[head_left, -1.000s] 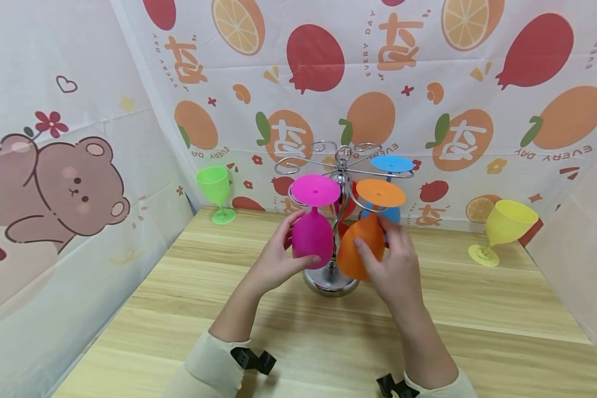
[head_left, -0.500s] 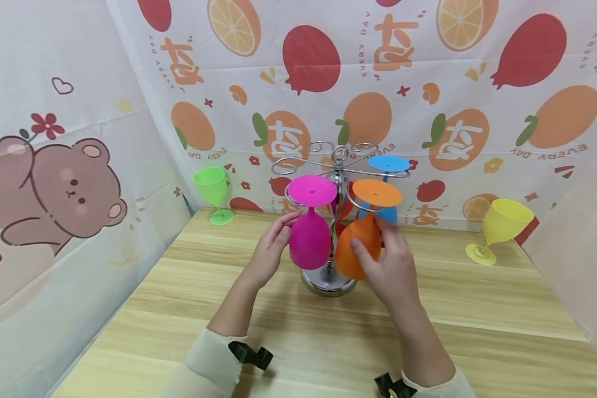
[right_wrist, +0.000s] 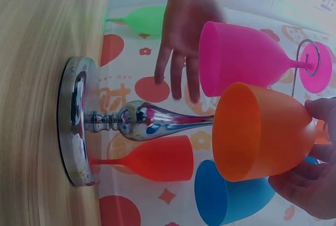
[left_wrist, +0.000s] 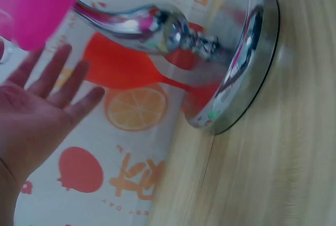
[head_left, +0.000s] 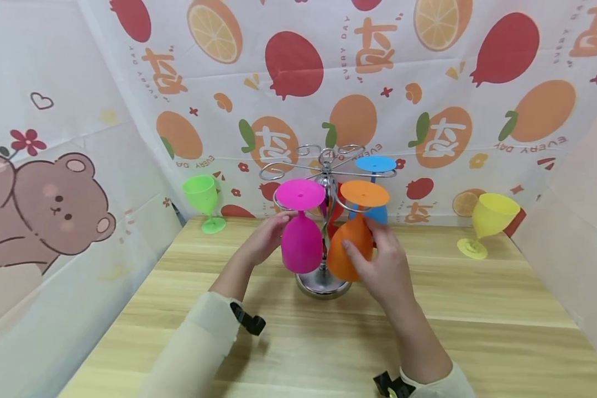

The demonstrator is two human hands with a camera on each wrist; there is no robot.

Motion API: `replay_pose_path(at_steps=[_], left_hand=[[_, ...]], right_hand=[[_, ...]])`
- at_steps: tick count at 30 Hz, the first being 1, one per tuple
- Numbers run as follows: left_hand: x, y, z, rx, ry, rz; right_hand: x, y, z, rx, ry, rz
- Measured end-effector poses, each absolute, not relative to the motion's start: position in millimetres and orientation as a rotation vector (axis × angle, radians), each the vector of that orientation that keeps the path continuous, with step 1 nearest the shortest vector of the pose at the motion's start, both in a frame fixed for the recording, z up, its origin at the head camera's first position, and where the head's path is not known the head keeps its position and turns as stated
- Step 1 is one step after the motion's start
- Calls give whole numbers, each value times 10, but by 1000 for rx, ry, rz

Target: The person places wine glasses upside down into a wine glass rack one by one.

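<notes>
A pink plastic goblet (head_left: 300, 246) hangs upside down by its foot from a chrome wire rack (head_left: 324, 287). My left hand (head_left: 265, 241) is beside its bowl, and the left wrist view shows the fingers straight and spread, holding nothing. To the right, my right hand (head_left: 388, 262) holds an orange goblet (head_left: 349, 254), bowl down and slightly tilted, thumb on the front of the bowl and fingers near the stem. The orange foot sits over the rack's wire loop. Behind it a blue goblet (right_wrist: 236, 199) hangs inverted from another arm.
A red goblet (right_wrist: 163, 158) stands upright behind the rack's base. At the back left of the wooden table (head_left: 278, 342) is a green goblet (head_left: 201, 196), and a yellow goblet (head_left: 492, 215) stands at the back right. Printed cloth (head_left: 298, 121) forms the walls close behind.
My left hand has let go of the pink goblet: its thumb came off the bowl and the hand drew back leftward. The right hand keeps its hold on the orange goblet. The head view has shifted slightly.
</notes>
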State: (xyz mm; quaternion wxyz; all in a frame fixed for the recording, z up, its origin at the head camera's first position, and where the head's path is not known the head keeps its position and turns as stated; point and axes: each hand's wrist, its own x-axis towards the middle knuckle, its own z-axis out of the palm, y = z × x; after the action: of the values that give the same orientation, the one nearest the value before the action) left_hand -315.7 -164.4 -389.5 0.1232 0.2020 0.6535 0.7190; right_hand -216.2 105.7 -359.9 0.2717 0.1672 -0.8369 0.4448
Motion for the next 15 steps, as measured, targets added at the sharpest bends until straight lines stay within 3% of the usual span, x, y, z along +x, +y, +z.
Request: replay_pose_path(at_steps=[7,15], left_hand=[[-3417,-1681,-3928,586,1746,2009],[-3425,-1610,-3893,433,1798,2000]], right_hand=[[-2156,1020,-3587,484,-2258,1209],[-2139,980,-3557,493,-2281,1222]])
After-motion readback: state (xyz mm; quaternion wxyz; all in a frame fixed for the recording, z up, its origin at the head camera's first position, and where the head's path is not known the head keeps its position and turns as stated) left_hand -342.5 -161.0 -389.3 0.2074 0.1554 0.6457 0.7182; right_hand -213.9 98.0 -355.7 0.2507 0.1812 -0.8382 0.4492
